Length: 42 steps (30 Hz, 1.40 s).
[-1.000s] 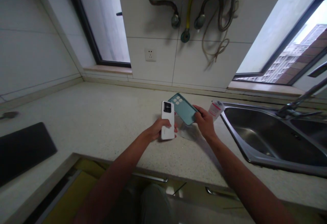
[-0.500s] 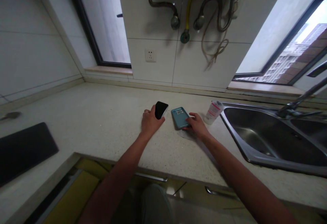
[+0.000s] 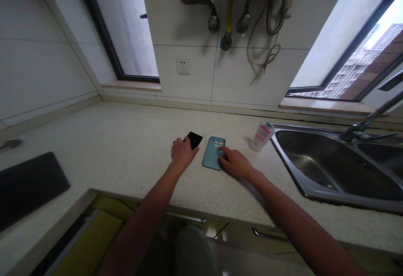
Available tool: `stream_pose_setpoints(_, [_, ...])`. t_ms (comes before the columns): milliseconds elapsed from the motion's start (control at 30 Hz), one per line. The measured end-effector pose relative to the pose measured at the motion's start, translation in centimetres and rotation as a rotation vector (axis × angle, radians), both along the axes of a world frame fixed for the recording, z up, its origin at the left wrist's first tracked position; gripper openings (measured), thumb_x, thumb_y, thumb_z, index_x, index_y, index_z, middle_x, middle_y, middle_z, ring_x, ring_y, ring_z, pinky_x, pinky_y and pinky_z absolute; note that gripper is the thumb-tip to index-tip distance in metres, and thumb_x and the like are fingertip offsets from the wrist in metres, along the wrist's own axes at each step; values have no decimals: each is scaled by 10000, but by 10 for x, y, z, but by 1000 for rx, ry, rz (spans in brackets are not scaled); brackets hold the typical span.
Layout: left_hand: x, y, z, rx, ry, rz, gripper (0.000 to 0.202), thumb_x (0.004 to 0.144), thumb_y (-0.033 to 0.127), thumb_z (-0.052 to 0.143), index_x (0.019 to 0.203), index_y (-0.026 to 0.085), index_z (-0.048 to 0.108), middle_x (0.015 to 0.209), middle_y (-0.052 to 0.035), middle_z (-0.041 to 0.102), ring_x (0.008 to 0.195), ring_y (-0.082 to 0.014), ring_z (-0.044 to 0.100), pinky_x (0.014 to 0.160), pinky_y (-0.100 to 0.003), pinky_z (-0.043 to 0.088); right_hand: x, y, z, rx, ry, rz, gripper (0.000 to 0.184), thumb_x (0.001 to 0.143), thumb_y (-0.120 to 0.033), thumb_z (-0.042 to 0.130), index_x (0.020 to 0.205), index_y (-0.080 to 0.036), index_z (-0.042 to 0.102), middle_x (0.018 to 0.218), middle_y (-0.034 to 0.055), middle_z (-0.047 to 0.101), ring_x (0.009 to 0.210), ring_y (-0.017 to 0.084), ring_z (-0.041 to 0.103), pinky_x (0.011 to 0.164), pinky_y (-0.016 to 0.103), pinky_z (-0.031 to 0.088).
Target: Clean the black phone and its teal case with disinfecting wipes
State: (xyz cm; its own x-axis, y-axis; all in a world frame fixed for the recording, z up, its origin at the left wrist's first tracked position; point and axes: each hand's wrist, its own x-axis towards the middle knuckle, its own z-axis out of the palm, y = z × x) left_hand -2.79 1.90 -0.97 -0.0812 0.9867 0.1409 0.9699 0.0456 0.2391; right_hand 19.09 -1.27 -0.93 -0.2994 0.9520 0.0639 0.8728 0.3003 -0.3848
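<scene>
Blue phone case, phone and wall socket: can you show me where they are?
Blue phone case [image 3: 210, 157]: head view, on its flat panel, below the camera holes.
Phone [image 3: 194, 139]: head view, on its dark screen.
Wall socket [image 3: 183, 66]: head view, middle of its white plate.

A pink-striped container, perhaps a tube, sits just beside the steel sink.

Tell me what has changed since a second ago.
The phone turned from white back to dark screen up and shifted left, the left hand gripping it. The case came left and nearer, now apparently flat on the counter, right hand touching it. The pink-marked container stayed put.
</scene>
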Motion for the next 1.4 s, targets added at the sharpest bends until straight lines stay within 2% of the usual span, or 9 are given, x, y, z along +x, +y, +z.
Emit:
stream_pose_setpoints(500, [9, -7, -10, 41, 112, 30, 630, 926, 500, 489, 1375, 58, 501, 1306, -279, 521, 1199, -393, 469, 927, -490, 415, -8, -7, 3, 67, -72, 39, 422, 969, -321, 454, 1357, -170, 527, 986, 124, 752, 879, 243, 689, 720, 301, 436])
stream_pose_setpoints(700, [9, -8, -8, 184, 33, -14, 664, 955, 495, 425, 1445, 47, 427, 1405, -298, 460, 1289, -424, 410, 1004, -557, 364, 8, 3, 7, 177, 32, -161, 388, 972, -331, 456, 1308, -184, 583, 933, 89, 744, 821, 220, 666, 709, 300, 442])
stream_pose_setpoints(767, [12, -9, -6, 270, -52, -120, 659, 971, 489, 392, 1476, 65, 398, 1468, -289, 410, 1364, -414, 351, 1063, -567, 318, 16, 7, 8, 184, 27, -207, 386, 954, -304, 486, 1294, -156, 593, 973, 104, 735, 850, 218, 659, 738, 304, 452])
stream_pose_setpoints(900, [20, -10, -8, 292, -273, -658, 525, 981, 420, 412, 1424, 151, 498, 1525, -198, 408, 1477, -310, 259, 1177, -492, 231, 27, 12, 6, 79, -46, -147, 260, 894, -281, 590, 1097, -154, 689, 1012, 117, 708, 867, 200, 650, 772, 287, 461])
stream_pose_setpoints(967, [24, -11, -12, 228, -337, -857, 432, 968, 375, 448, 1330, 182, 585, 1475, -162, 488, 1464, -276, 314, 1186, -451, 248, 29, 14, 5, 33, -81, -90, 203, 870, -297, 639, 999, -159, 714, 997, 113, 701, 859, 197, 647, 769, 279, 460])
stream_pose_setpoints(1033, [26, -12, -14, 156, -358, -924, 334, 949, 340, 478, 1190, 205, 665, 1360, -147, 592, 1377, -273, 449, 1159, -432, 308, 29, 15, 4, 25, -102, -75, 169, 867, -285, 648, 954, -161, 723, 964, 110, 706, 857, 202, 650, 751, 275, 452])
stream_pose_setpoints(1167, [25, -14, -12, 125, -368, -841, 227, 928, 334, 505, 922, 233, 709, 1068, -127, 702, 1093, -279, 633, 1038, -436, 428, 34, 18, 7, 41, -112, -138, 144, 880, -217, 595, 872, -156, 725, 904, 117, 722, 819, 211, 653, 695, 280, 427])
stream_pose_setpoints(1300, [25, -16, -4, 130, -342, -717, 275, 925, 355, 502, 757, 213, 667, 851, -124, 686, 890, -282, 649, 955, -460, 455, 43, 20, 14, 109, -68, -209, 189, 907, -250, 542, 891, -156, 706, 915, 114, 719, 826, 206, 640, 688, 278, 422])
stream_pose_setpoints(1400, [26, -17, -1, 148, -394, -678, 279, 912, 357, 524, 697, 214, 631, 799, -116, 661, 869, -278, 635, 967, -458, 437, 46, 21, 14, 100, 9, -230, 156, 868, -274, 592, 829, -168, 699, 863, 94, 717, 768, 196, 629, 662, 276, 420])
